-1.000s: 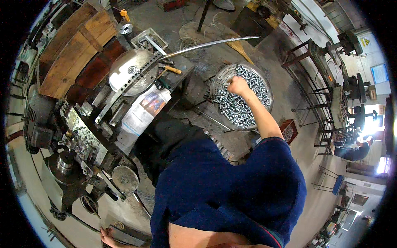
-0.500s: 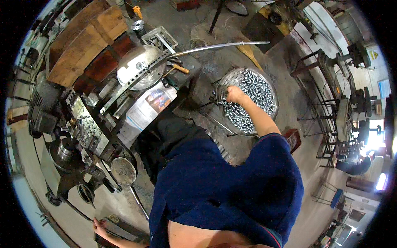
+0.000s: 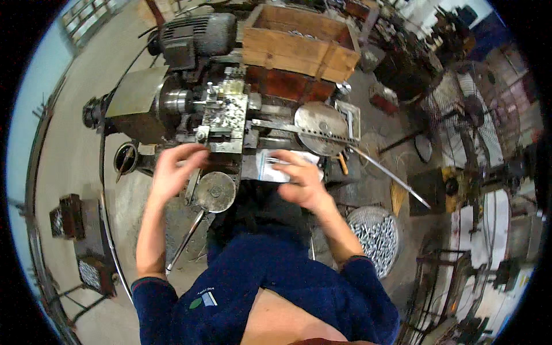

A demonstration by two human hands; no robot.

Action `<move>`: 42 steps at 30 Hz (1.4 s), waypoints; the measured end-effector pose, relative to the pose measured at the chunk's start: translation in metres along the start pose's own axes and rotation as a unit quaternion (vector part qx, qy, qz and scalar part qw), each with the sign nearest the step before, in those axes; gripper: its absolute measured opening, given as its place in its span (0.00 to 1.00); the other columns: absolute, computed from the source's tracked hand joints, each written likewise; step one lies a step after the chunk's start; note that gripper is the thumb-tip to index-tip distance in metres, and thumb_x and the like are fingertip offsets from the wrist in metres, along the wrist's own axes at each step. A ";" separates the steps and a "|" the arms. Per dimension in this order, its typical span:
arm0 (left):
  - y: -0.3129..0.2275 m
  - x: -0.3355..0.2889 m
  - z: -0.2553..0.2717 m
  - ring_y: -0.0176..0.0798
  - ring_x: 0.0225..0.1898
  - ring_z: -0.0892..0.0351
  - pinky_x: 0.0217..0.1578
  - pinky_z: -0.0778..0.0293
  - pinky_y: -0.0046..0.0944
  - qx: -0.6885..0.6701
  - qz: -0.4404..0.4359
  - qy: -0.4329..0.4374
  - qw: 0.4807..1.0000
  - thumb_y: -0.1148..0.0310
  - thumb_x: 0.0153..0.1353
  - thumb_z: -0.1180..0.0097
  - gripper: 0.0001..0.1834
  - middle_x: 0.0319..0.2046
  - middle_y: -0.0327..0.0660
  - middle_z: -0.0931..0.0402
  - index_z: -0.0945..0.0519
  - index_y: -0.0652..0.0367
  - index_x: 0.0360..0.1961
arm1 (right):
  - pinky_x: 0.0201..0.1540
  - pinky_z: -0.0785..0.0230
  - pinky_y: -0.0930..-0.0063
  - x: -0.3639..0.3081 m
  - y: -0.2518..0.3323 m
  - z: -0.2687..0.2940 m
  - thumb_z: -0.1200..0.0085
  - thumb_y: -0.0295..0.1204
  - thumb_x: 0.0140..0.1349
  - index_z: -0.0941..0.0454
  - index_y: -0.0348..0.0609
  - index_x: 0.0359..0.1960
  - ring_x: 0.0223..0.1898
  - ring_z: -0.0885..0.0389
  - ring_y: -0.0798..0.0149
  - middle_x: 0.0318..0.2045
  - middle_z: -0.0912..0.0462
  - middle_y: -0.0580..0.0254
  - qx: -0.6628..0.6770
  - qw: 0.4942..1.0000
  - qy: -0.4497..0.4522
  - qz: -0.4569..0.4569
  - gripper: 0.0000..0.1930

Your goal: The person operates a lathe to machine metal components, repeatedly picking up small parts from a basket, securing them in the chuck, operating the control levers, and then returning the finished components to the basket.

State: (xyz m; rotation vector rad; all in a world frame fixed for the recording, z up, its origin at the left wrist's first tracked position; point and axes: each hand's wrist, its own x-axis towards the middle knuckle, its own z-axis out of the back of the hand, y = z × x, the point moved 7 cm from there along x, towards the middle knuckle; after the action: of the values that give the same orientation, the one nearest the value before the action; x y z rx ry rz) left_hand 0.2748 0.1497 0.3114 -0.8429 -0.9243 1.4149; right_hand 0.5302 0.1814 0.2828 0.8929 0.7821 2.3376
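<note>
So the big machine [image 3: 225, 123] is sitting right ahead of both hands, with a wooden crate [image 3: 302, 49] resting farther out past the right one and a motor [image 3: 198, 40] sitting beyond the left. A basket [image 3: 361, 214] is standing off to the right of the right hand, and a round plate [image 3: 217, 191] is sitting between the hands, nearer the left. Paper [image 3: 267, 171] is lying under the right hand. Left hand [image 3: 174, 173] is hanging released, thumb and fingers spreading apart; right hand [image 3: 303, 183] is half curling, but blur's hiding whether it's grasping anything. Loads of metal bits [image 3: 375, 242] are filling the basket.
</note>
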 end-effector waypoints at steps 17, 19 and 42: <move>0.014 0.007 -0.015 0.25 0.20 0.30 0.20 0.34 0.28 -0.069 -0.071 0.000 0.995 0.65 0.56 0.43 0.12 0.16 0.35 0.27 0.23 0.66 0.25 | 0.40 0.33 0.62 0.094 0.060 -0.067 0.46 0.30 0.34 0.24 0.39 0.27 0.38 0.28 0.51 0.37 0.25 0.54 -0.031 0.987 0.076 0.137 0.14; 0.015 0.010 -0.006 0.25 0.21 0.29 0.22 0.33 0.29 -0.055 -0.090 -0.011 0.994 0.65 0.55 0.42 0.13 0.17 0.36 0.26 0.23 0.67 0.25 | 0.39 0.33 0.62 0.105 0.061 -0.069 0.46 0.30 0.34 0.23 0.40 0.26 0.37 0.28 0.52 0.35 0.25 0.55 -0.016 0.984 0.084 0.156 0.13; 0.198 -0.226 0.235 0.48 0.23 0.26 0.25 0.33 0.41 0.324 0.252 -0.295 0.863 0.63 0.51 0.44 0.17 0.19 0.49 0.27 0.24 0.63 0.39 | 0.48 0.34 0.66 0.261 -0.025 -0.164 0.43 0.33 0.34 0.20 0.42 0.21 0.39 0.25 0.53 0.28 0.20 0.54 -0.392 0.892 0.209 0.084 0.10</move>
State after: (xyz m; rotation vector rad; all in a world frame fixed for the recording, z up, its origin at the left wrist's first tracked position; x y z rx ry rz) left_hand -0.0097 -0.0890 0.2262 -0.1111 -0.5887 2.3453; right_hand 0.2495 0.3104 0.2740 0.1029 -0.1517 2.6801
